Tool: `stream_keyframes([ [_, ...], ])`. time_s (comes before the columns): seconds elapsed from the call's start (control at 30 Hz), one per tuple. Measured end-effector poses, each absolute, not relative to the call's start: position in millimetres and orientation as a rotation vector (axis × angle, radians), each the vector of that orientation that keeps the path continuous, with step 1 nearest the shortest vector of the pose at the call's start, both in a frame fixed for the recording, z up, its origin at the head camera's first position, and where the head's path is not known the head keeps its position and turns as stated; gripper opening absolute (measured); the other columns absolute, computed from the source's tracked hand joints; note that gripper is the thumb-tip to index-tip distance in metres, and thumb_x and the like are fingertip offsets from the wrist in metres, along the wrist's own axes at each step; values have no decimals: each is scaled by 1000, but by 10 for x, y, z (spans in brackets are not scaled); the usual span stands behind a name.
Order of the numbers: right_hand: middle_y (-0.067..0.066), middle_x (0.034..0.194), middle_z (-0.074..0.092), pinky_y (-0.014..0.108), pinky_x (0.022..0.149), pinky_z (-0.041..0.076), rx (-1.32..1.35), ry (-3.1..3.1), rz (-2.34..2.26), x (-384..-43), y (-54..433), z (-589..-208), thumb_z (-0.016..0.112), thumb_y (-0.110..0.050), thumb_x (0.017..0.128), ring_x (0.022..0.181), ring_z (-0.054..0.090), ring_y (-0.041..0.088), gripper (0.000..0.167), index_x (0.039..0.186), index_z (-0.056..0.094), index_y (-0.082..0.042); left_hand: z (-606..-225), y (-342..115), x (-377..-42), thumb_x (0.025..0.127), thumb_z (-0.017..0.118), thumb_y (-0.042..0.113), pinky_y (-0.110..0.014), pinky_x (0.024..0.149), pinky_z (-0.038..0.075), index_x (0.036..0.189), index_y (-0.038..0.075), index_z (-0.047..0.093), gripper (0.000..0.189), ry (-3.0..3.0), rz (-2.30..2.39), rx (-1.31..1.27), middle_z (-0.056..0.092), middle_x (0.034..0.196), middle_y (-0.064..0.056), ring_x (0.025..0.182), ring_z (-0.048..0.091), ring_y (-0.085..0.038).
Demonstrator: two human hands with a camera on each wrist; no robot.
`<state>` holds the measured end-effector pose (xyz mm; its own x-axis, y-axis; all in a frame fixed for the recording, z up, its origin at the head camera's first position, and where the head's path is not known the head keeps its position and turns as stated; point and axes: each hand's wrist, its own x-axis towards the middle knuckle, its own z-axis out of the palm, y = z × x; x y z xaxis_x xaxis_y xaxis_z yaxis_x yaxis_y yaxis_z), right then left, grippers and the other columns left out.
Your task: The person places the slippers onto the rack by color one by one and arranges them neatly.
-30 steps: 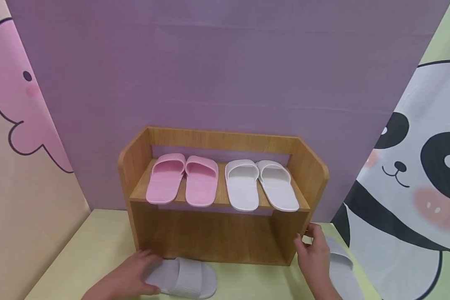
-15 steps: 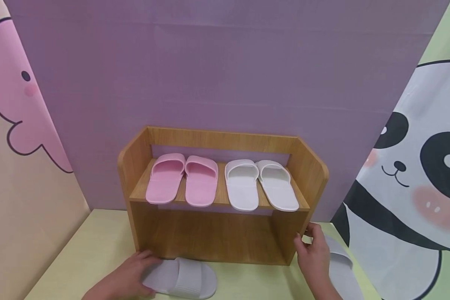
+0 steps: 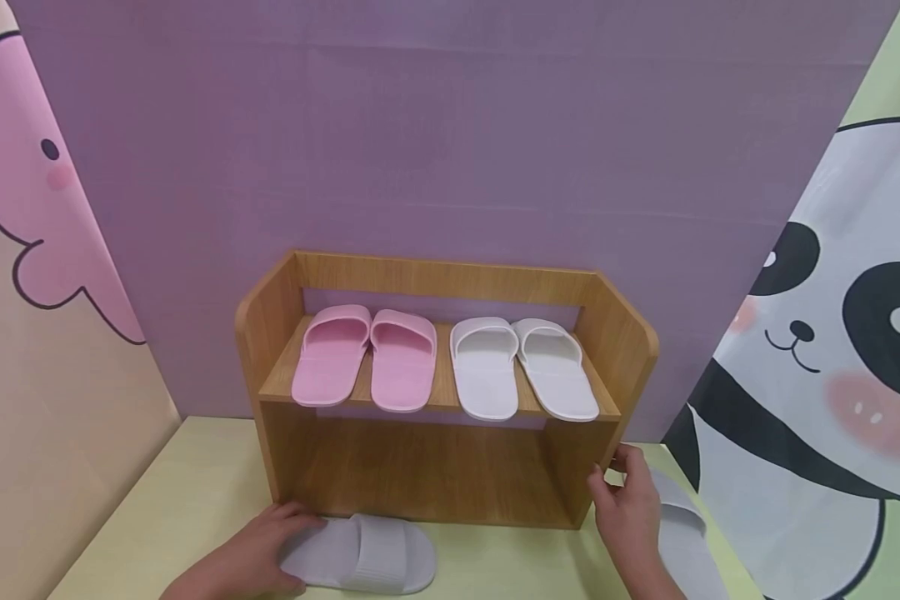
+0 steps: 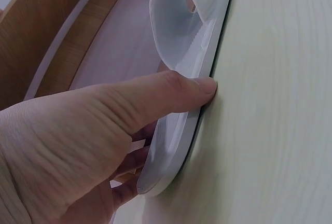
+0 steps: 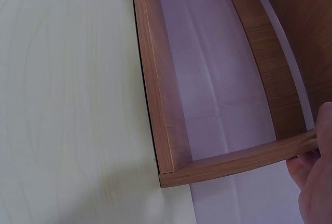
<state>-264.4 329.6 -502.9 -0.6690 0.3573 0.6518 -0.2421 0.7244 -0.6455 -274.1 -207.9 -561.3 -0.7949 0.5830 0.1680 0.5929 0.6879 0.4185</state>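
Observation:
In the head view, a light grey slipper (image 3: 401,554) lies sideways on the table in front of a wooden shoe rack (image 3: 435,467). My left hand (image 3: 251,550) grips its left end. The left wrist view shows the thumb against the slipper's near edge (image 4: 179,146) and fingers on its far side, partly hidden. At the rack's right side, my right hand (image 3: 630,517) pinches the front edge of the side panel (image 5: 233,167). On the upper shelf sit a pair of pink slippers (image 3: 405,375) and a pair of white slippers (image 3: 487,383), toes to the back.
Another light grey slipper (image 3: 686,550) lies right of the rack, partly behind my right hand. A purple backdrop (image 3: 450,142) stands behind the rack. A panda-printed panel (image 3: 817,400) is on the right, and a panel with a pink figure (image 3: 60,225) on the left.
My left thumb has shifted slightly left along the slipper's near edge. The right hand, the rack and the slippers on the shelf look unmoved.

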Motion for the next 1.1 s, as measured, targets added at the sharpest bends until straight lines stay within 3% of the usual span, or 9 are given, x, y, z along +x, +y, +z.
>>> stream_keyframes([
  [0.1,16,114,74,0,73,45,-83,-2099,934,-2664,3288,-5008,72,10,92,99,51,-14,33,122,61,0,-5589,-2083,-2756,73,98,33,-48,106,55,137,19,74,70,-2863,-720,-999,66,137,2,125,60,-27],
  [0.2,16,113,75,0,74,45,-89,-2099,937,-2687,3279,-4991,73,10,93,98,53,-11,33,122,61,-1,-5575,-2092,-2776,72,98,33,-46,105,56,136,19,74,70,-2850,-712,-1001,67,136,3,124,61,-25],
  [0.33,16,115,74,-1,74,44,-104,-2113,942,-2708,3263,-4971,72,9,94,100,63,9,33,123,61,-1,-5569,-2108,-2801,70,99,35,-47,103,56,134,20,75,69,-2848,-725,-1004,67,133,3,122,61,-27],
  [0.43,18,116,73,0,75,44,-128,-2142,950,-2700,3253,-4970,72,7,95,104,67,26,33,124,60,-1,-5572,-2100,-2816,71,100,46,-52,103,57,132,21,76,70,-2919,-786,-972,68,134,0,123,62,-29],
  [0.57,18,120,71,7,75,48,-175,-2209,953,-2647,3252,-5002,71,4,98,108,69,34,33,128,58,-2,-5575,-2066,-2814,76,97,60,-52,103,57,131,22,77,70,-3030,-873,-959,67,133,1,121,62,-27],
  [0.73,17,117,72,7,70,50,-176,-2183,961,-2594,3289,-5053,74,7,95,104,66,26,36,126,60,-2,-5544,-2013,-2809,78,95,63,-48,103,58,130,26,77,66,-3054,-906,-1005,67,130,6,118,61,-20],
  [1.0,14,111,73,5,67,49,-103,-2111,950,-2645,3321,-5073,77,9,91,96,57,-1,36,122,63,-2,-5449,-1996,-2835,78,92,69,-43,99,59,130,27,76,69,-2967,-868,-1080,66,123,14,113,61,-12],
  [1.1,14,111,74,4,69,49,-124,-2119,952,-2664,3307,-5056,76,9,91,97,56,-2,35,122,63,-2,-5415,-1994,-2849,77,91,73,-42,98,59,132,27,75,73,-2905,-850,-1110,65,123,15,112,60,-11],
])
